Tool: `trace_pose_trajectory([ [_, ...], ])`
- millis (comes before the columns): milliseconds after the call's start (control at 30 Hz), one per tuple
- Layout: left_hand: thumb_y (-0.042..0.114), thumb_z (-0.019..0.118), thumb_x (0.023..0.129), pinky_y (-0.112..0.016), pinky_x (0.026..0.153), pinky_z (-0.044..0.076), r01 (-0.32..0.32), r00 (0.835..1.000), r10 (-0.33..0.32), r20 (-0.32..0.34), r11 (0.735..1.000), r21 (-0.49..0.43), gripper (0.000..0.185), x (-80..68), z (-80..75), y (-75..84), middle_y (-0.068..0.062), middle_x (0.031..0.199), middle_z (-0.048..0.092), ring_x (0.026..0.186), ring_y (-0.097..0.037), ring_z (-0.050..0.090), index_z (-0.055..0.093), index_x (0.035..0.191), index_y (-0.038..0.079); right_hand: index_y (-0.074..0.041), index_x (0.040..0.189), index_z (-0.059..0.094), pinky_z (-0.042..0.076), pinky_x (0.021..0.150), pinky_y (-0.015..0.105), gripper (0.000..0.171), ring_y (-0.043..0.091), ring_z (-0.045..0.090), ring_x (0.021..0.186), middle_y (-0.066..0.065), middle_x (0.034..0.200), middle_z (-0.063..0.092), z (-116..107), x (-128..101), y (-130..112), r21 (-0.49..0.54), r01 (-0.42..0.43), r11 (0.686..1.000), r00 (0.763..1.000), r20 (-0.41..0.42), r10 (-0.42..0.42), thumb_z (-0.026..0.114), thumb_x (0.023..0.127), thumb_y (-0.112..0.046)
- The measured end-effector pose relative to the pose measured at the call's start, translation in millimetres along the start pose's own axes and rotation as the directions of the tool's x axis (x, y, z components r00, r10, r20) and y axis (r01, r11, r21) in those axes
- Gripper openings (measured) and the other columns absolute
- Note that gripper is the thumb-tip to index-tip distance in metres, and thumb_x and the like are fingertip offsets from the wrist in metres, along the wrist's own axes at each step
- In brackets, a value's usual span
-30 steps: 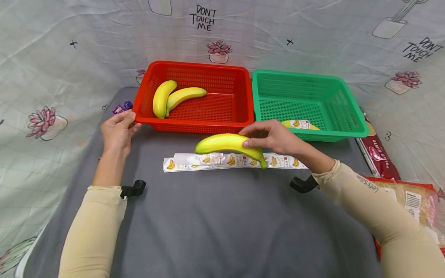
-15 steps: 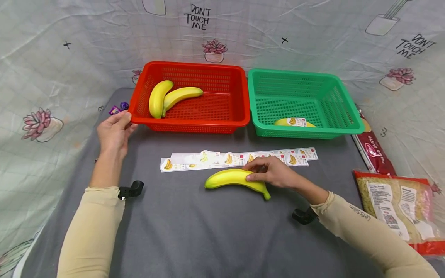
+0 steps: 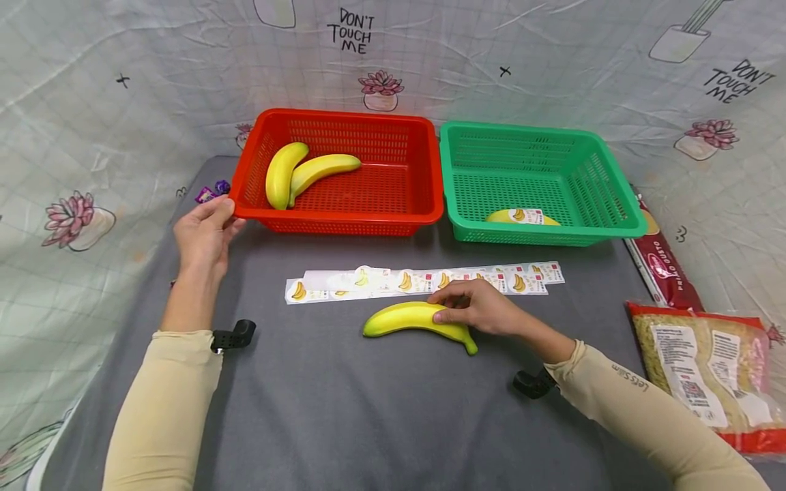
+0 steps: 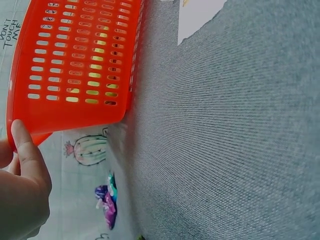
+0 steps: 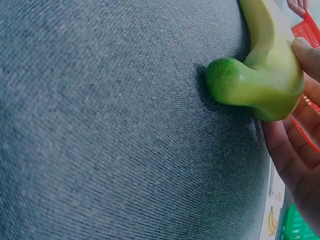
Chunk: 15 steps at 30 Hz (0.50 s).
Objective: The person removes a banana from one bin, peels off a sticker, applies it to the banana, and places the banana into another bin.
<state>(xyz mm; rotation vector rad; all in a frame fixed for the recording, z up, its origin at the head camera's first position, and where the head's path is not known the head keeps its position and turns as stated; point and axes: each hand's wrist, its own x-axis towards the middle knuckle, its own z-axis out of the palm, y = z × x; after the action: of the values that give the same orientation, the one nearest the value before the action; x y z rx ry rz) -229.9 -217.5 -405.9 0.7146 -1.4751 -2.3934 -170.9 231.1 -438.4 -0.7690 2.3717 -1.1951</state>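
Note:
A yellow banana (image 3: 399,318) with a green tip (image 5: 260,75) lies on the grey table, just in front of a strip of banana stickers (image 3: 344,285). My right hand (image 3: 473,308) grips its stem half, fingers curled over the top and thumb on the near side (image 5: 300,150). My left hand (image 3: 205,232) rests at the front left corner of the red basket (image 3: 344,225), its straight thumb (image 4: 25,150) against the rim (image 4: 80,60). Two bananas (image 3: 279,174) (image 3: 322,168) lie in the red basket. A labelled banana (image 3: 522,217) lies in the green basket (image 3: 528,237).
Purple wrappers (image 3: 211,191) (image 4: 107,202) lie left of the red basket. A red packet (image 3: 666,266) and a bag of noodles (image 3: 700,361) sit at the table's right edge. A printed cloth hangs behind the table.
My right hand brought the banana down from in front of the baskets onto the table, nearer to me than the sticker strip, and still holds it. The left hand stayed at the red basket's corner.

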Motion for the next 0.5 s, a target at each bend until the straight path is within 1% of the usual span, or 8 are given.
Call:
trace_pose_trajectory([
  [167,0.011,0.076,0.091,-0.024,0.064,0.060,0.015,1.000,-0.016,-0.004,0.995,-0.102,0.014,-14.4,0.0,-8.8,-0.006,0.084,0.068,0.064,-0.014,0.067,0.071,0.102,0.005,-0.011,0.113,0.077,0.053,0.073,0.025,0.027,0.012,0.064,0.082,0.004,0.106,0.076,1.1,0.4,0.4,0.000,0.001,1.000,1.000,-0.002,-0.001,0.081,0.087,-0.019],
  [233,0.009,0.072,0.094,-0.025,0.064,0.061,0.015,1.000,-0.015,0.005,0.996,-0.087,0.011,-25.0,2.2,-16.8,-0.007,0.082,0.067,0.064,-0.014,0.066,0.067,0.102,0.004,-0.012,0.113,0.077,0.053,0.073,0.025,0.027,0.013,0.064,0.082,0.004,0.107,0.076,1.3,0.7,-0.3,-0.002,0.000,1.000,1.000,0.001,0.000,0.081,0.087,-0.020],
  [300,0.008,0.069,0.096,-0.024,0.065,0.061,0.009,0.999,-0.009,0.044,1.000,0.001,0.011,-36.8,7.1,-25.9,-0.007,0.084,0.068,0.066,-0.013,0.066,0.064,0.104,0.002,-0.012,0.114,0.077,0.053,0.074,0.025,0.028,0.013,0.064,0.083,0.003,0.108,0.076,1.2,0.9,-1.1,-0.005,-0.004,1.000,1.000,0.002,0.004,0.082,0.087,-0.020],
  [333,0.007,0.067,0.097,-0.023,0.066,0.061,-0.001,0.996,-0.007,0.088,0.996,0.094,0.012,-42.4,10.5,-30.4,-0.006,0.087,0.068,0.067,-0.012,0.066,0.064,0.107,0.002,-0.013,0.114,0.077,0.054,0.074,0.025,0.028,0.013,0.065,0.083,0.003,0.108,0.076,1.1,1.0,-1.5,-0.006,-0.005,1.000,1.000,0.003,0.005,0.082,0.087,-0.020],
  [367,0.008,0.066,0.098,-0.022,0.068,0.060,-0.028,0.989,-0.003,0.146,0.977,0.214,0.014,-47.5,14.2,-34.8,-0.007,0.090,0.069,0.068,-0.010,0.066,0.064,0.110,0.000,-0.013,0.114,0.077,0.054,0.074,0.025,0.028,0.013,0.065,0.083,0.004,0.108,0.076,0.9,1.0,-1.6,-0.007,-0.006,1.000,1.000,0.003,0.006,0.081,0.087,-0.020],
  [400,0.009,0.065,0.099,-0.020,0.070,0.059,-0.075,0.977,-0.001,0.211,0.933,0.352,0.017,-52.3,18.3,-39.0,-0.007,0.093,0.069,0.072,-0.009,0.064,0.065,0.113,-0.001,-0.012,0.114,0.077,0.054,0.074,0.025,0.028,0.013,0.065,0.084,0.004,0.109,0.076,0.7,1.0,-1.6,-0.008,-0.006,1.000,1.000,0.003,0.006,0.081,0.088,-0.020],
  [433,0.012,0.065,0.100,-0.020,0.072,0.058,-0.142,0.959,-0.004,0.283,0.859,0.492,0.020,-56.6,22.6,-42.7,-0.008,0.097,0.070,0.075,-0.010,0.063,0.066,0.115,-0.001,-0.012,0.114,0.077,0.054,0.074,0.025,0.028,0.013,0.065,0.084,0.004,0.109,0.076,0.6,0.9,-1.6,-0.009,-0.008,1.000,1.000,0.004,0.008,0.081,0.088,-0.020],
  [500,0.017,0.064,0.101,-0.023,0.076,0.053,-0.302,0.904,-0.034,0.425,0.652,0.695,0.025,-62.9,31.4,-49.2,-0.011,0.104,0.071,0.083,-0.013,0.063,0.069,0.119,0.000,-0.012,0.115,0.077,0.054,0.075,0.025,0.028,0.014,0.066,0.084,0.004,0.109,0.076,0.7,0.9,-1.4,-0.004,-0.012,1.000,1.000,0.007,0.012,0.081,0.088,-0.019],
])
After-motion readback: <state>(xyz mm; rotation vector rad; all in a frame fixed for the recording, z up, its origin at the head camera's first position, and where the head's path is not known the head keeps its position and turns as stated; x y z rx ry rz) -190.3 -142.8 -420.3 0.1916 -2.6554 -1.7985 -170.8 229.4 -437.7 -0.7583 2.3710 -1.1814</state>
